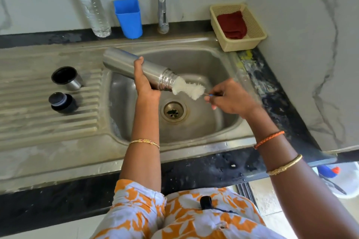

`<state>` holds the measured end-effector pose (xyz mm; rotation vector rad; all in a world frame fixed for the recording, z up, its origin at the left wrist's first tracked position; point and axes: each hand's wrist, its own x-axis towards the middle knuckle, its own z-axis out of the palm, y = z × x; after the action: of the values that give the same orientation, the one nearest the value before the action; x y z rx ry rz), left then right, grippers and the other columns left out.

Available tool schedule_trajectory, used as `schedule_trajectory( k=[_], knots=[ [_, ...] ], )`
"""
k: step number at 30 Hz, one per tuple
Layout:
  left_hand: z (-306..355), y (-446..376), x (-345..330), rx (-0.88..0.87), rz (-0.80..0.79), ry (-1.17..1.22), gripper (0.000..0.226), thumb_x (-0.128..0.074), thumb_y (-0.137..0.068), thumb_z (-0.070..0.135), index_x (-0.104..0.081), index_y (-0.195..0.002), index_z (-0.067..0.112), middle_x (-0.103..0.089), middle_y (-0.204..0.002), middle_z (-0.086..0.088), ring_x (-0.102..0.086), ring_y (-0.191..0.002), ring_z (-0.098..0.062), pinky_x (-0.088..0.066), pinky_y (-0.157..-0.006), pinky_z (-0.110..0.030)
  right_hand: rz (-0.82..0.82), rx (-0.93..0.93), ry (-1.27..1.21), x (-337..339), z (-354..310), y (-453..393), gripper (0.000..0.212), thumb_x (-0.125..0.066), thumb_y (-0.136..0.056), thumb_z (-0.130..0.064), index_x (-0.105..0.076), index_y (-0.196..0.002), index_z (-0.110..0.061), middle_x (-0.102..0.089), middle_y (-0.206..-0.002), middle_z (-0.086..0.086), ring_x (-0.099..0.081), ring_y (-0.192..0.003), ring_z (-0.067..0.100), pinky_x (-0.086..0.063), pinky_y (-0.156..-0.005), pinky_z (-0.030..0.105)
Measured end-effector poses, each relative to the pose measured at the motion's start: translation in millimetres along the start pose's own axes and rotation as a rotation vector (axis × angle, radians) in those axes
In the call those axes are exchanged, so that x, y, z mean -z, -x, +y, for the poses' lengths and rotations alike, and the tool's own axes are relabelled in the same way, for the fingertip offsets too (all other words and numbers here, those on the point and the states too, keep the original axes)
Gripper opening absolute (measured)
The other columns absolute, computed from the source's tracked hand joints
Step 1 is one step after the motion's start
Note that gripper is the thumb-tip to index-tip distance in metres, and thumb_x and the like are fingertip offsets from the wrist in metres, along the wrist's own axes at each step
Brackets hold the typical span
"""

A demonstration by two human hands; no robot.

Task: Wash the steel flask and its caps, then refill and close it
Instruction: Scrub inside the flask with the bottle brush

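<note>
The flask (128, 66), tilted mouth-down over the sink (204, 60), looks rigid, light when empty and slippery wet, so the left hand (144, 81) rightly wraps its mid-body while the right hand (230, 99) pinches the brush (187, 88) handle at its mouth.

Blue cup (128, 18), basket (252, 31), red cloth (232, 24)

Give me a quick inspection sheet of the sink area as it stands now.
Surface: steel sink with ribbed drainboard, wet.
Job's things: flask tilted over the basin, white brush at its mouth; steel cap and black cap on the drainboard.
Clutter: plastic bottle, blue cup, basket with red cloth.
Hands: left hand grips the flask; right hand pinches the brush handle.
Cables: nothing seen.
Surroundings: tap, marbled wall.
</note>
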<state>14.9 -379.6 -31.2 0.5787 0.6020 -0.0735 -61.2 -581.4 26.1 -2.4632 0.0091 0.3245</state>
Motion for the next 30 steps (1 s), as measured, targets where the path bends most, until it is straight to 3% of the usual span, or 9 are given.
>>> schedule_trajectory(
  k=[4, 8, 10, 13, 16, 18, 22, 27, 30],
  knots=[
    [7, 3, 0, -0.014, -0.086, -0.02, 0.062, -0.072, -0.079, 0.036, -0.051, -0.13, 0.009, -0.063, -0.094, -0.011, -0.066, -0.081, -0.025, -0.057, -0.069, -0.04, -0.292, -0.217, -0.534, -8, -4, -2, 0.023, -0.062, -0.09, -0.018, -0.069, -0.08, 0.001, -0.049, -0.051, 0.001, -0.026, -0.036, 0.007, -0.015, -0.036, 0.017],
    [6, 8, -5, -0.038, -0.097, -0.057, 0.066, -0.074, -0.077, 0.036, -0.05, -0.132, 0.008, -0.064, -0.092, -0.01, -0.067, -0.078, -0.025, -0.056, -0.065, -0.038, -0.319, -0.199, -0.623, -16, -8, -5, 0.026, -0.061, -0.092, -0.023, -0.071, -0.08, -0.003, -0.052, -0.053, 0.003, -0.026, -0.04, 0.009, -0.018, -0.038, 0.019],
    [8, 8, -7, -0.056, -0.06, -0.064, 0.07, -0.078, -0.074, 0.037, -0.049, -0.131, 0.009, -0.064, -0.104, -0.013, -0.068, -0.088, -0.028, -0.057, -0.067, -0.041, -0.156, -0.051, -0.411, -20, -5, -5, 0.029, -0.062, -0.091, -0.027, -0.072, -0.081, -0.002, -0.058, -0.053, 0.0, -0.036, -0.042, 0.014, -0.03, -0.043, 0.024],
    [11, 8, -10, -0.074, -0.005, -0.053, 0.08, -0.084, -0.064, 0.039, -0.048, -0.131, 0.013, -0.061, -0.121, -0.018, -0.066, -0.1, -0.034, -0.057, -0.07, -0.048, 0.333, 0.264, 0.155, -35, 10, 3, 0.023, -0.065, -0.088, -0.03, -0.071, -0.092, -0.009, -0.07, -0.078, 0.002, -0.062, -0.069, 0.027, -0.048, -0.06, 0.031],
    [13, 6, -11, -0.1, 0.027, -0.021, 0.077, -0.083, -0.066, 0.038, -0.049, -0.131, 0.013, -0.061, -0.123, -0.018, -0.067, -0.099, -0.035, -0.057, -0.068, -0.047, 0.679, 0.418, 0.362, -48, 21, 13, 0.015, -0.066, -0.086, -0.024, -0.072, -0.095, -0.014, -0.069, -0.084, 0.002, -0.064, -0.072, 0.027, -0.044, -0.049, 0.025],
    [12, 6, -12, -0.101, 0.025, -0.008, 0.076, -0.082, -0.068, 0.038, -0.049, -0.132, 0.014, -0.061, -0.122, -0.018, -0.067, -0.097, -0.034, -0.057, -0.066, -0.046, 0.726, 0.502, 0.37, -51, 27, 10, 0.013, -0.064, -0.087, -0.021, -0.073, -0.091, -0.012, -0.069, -0.08, 0.003, -0.064, -0.068, 0.026, -0.043, -0.045, 0.024],
    [8, 5, -9, -0.104, 0.023, -0.01, 0.077, -0.082, -0.067, 0.037, -0.047, -0.132, 0.014, -0.061, -0.12, -0.018, -0.067, -0.098, -0.034, -0.057, -0.067, -0.045, 0.48, 0.36, 0.142, -41, 22, 0, 0.022, -0.062, -0.09, -0.023, -0.073, -0.082, -0.007, -0.066, -0.067, 0.008, -0.059, -0.058, 0.026, -0.05, -0.051, 0.031],
    [5, 5, -9, -0.104, -0.018, -0.003, 0.072, -0.079, -0.073, 0.037, -0.046, -0.132, 0.012, -0.061, -0.116, -0.017, -0.067, -0.095, -0.032, -0.057, -0.066, -0.043, -0.385, -0.273, -0.742, -5, 15, -15, 0.021, -0.061, -0.091, -0.021, -0.068, -0.093, -0.001, -0.052, -0.061, 0.0, -0.027, -0.039, 0.005, -0.018, -0.035, 0.015],
    [3, 6, -9, -0.122, -0.014, -0.015, 0.079, -0.082, -0.067, 0.038, -0.046, -0.133, 0.013, -0.059, -0.123, -0.019, -0.066, -0.101, -0.034, -0.057, -0.068, -0.043, -0.462, -0.284, -0.797, -8, 20, -17, 0.022, -0.058, -0.092, -0.022, -0.067, -0.094, -0.002, -0.052, -0.062, -0.002, -0.027, -0.039, 0.004, -0.018, -0.034, 0.015]
  ],
)
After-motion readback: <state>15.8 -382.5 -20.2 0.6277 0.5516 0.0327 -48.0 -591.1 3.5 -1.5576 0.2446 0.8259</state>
